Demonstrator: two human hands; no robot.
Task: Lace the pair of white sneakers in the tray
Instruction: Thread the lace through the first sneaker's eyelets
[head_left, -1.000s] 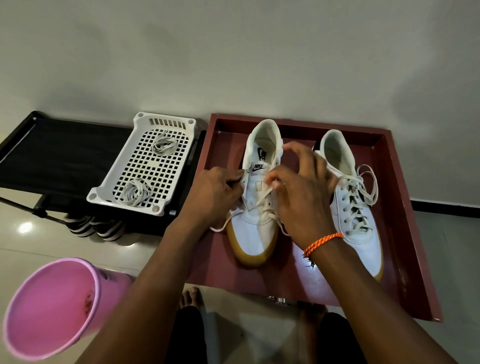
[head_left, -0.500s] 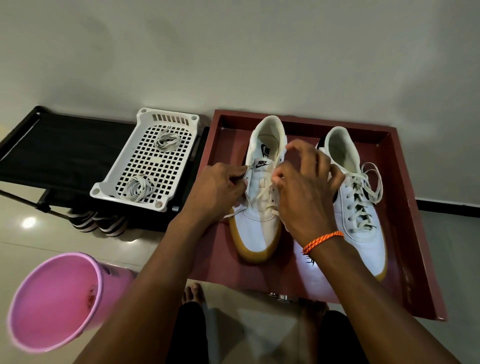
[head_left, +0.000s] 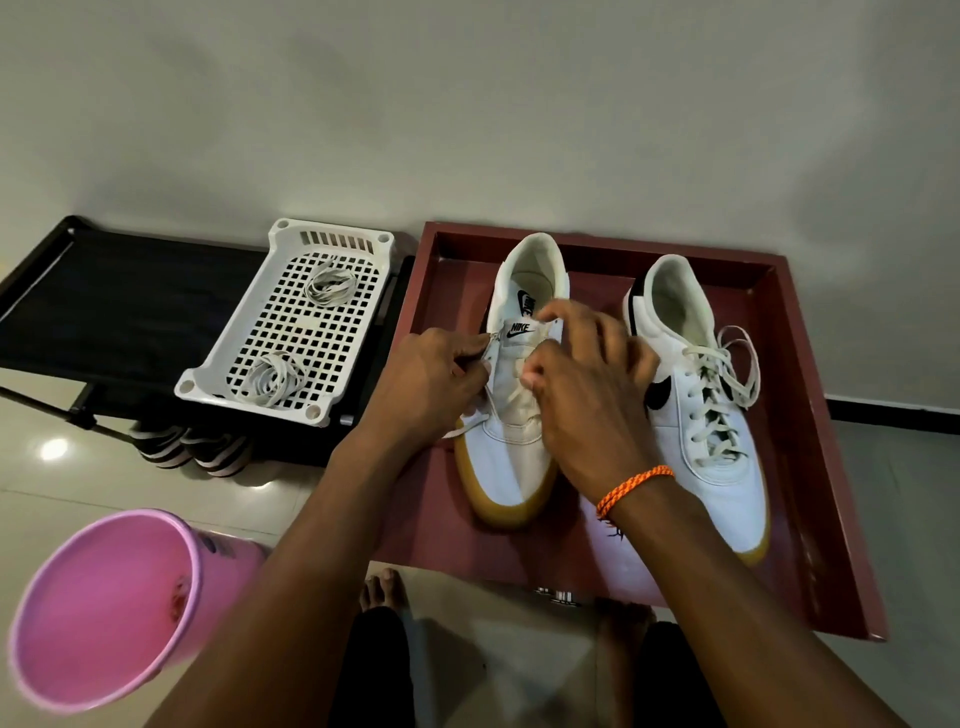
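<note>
Two white sneakers with tan soles stand in a dark red tray (head_left: 810, 467). The left sneaker (head_left: 511, 457) is partly laced; its white lace (head_left: 470, 423) trails out beside my left wrist. My left hand (head_left: 434, 382) pinches the left eyelet edge of that shoe near the tongue. My right hand (head_left: 587, 384), with an orange band on the wrist, pinches the lace over the right eyelets and hides the middle of the shoe. The right sneaker (head_left: 711, 421) is fully laced, with loose ends lying over its side.
A white plastic basket (head_left: 228, 384) with two coiled laces sits on a black rack (head_left: 114, 306) to the left, with striped shoes underneath. A pink bucket (head_left: 104, 613) stands on the tiled floor at lower left. My bare feet show below the tray. The wall is close behind.
Both hands have shifted a little up the left sneaker toward the tongue, and the lace crossing has been drawn tighter. The right sneaker has not moved.
</note>
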